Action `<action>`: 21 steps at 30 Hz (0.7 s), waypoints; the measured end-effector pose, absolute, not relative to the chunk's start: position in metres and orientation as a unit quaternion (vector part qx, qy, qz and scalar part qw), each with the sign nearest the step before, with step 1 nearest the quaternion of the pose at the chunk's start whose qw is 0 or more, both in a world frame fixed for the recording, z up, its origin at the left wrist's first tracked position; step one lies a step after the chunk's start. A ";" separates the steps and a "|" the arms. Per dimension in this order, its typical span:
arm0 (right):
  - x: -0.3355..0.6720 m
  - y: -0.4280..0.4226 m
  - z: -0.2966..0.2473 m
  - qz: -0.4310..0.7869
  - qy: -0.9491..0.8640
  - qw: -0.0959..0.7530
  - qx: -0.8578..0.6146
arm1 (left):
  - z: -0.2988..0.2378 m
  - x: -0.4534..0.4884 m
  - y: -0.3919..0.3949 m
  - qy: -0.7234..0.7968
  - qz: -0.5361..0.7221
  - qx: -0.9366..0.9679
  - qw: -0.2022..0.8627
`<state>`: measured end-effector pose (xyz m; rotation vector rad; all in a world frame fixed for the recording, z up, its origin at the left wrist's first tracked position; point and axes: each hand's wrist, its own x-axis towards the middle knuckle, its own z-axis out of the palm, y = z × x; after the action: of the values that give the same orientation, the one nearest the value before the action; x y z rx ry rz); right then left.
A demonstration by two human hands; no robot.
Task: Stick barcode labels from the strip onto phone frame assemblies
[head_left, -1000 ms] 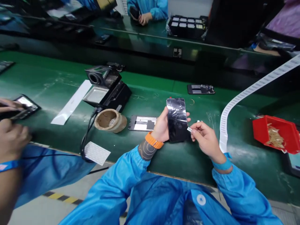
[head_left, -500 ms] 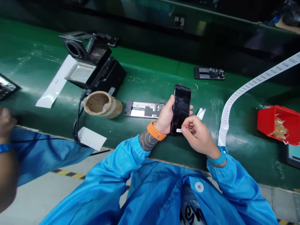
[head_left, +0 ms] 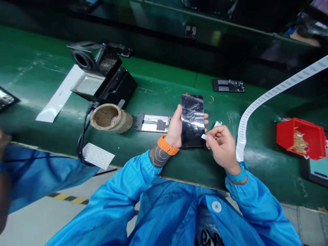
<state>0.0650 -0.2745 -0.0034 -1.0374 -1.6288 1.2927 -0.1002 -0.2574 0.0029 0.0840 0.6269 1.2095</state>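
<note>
A black smartphone screen (head_left: 192,119) lies upright in my left hand (head_left: 175,128), whose fingers wrap round its back and show at the right edge. A small red tab (head_left: 186,93) sticks up at its top. My right hand (head_left: 220,145) is closed in a pinch on a small white sticker (head_left: 204,136), beside the lower right edge of the screen. Behind the right fingers a scrap of white paper (head_left: 218,123) rests on the green bench. An opened phone frame (head_left: 152,123) lies left of my left hand, its right end hidden by that hand.
A black soldering stand (head_left: 112,80) and a cardboard tube (head_left: 111,118) stand at left, with a printed sheet (head_left: 98,156) nearby. Another phone frame (head_left: 228,85) lies further back. At right are a label strip (head_left: 258,100) and a red bin (head_left: 301,138). A co-worker's arm (head_left: 3,147) is far left.
My right hand has moved off the screen's lower face to its right edge with the white sticker. The screen in my left hand has shifted slightly left and turned, showing more glare.
</note>
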 end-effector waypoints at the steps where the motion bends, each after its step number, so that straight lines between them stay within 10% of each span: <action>1: 0.065 -0.273 -0.005 0.508 -0.619 0.427 -0.420 | 0.004 -0.102 -0.256 0.292 0.567 0.038 0.769; 10: 0.065 -0.269 -0.013 0.509 -0.638 0.379 -0.436 | 0.003 -0.100 -0.252 0.293 0.618 0.040 0.728; 21: 0.058 -0.285 -0.010 0.085 -0.854 0.407 -0.313 | 0.011 -0.090 -0.263 0.311 0.586 0.002 0.748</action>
<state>0.0578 -0.2851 -0.0098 -0.7884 -2.1547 0.2139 -0.0897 -0.2630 0.0108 0.0040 0.6800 1.2826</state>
